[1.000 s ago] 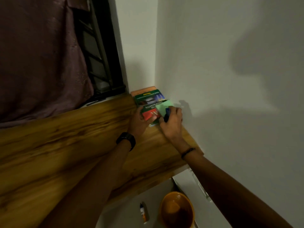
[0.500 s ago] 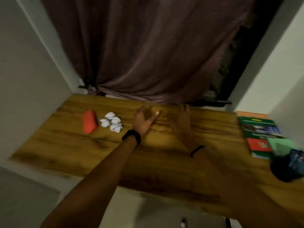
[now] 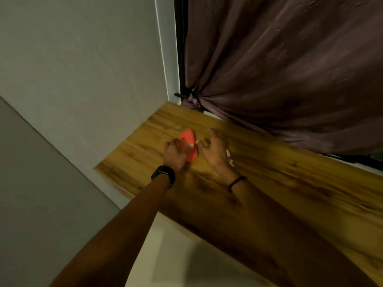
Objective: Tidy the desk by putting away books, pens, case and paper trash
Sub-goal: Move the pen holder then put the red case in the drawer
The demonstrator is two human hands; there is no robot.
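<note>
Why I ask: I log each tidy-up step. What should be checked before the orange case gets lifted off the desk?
1. Left hand grips the orange case: ok, fingers curl round it.
2. Right hand empty: cannot tell, it is blurred.
3. Paper trash apart from the case: ok, white bits show only on the right hand's far side.
4. Case resting on the desk or already raised: cannot tell.
5. A place to put the case in view: not ok, none shows.
</note>
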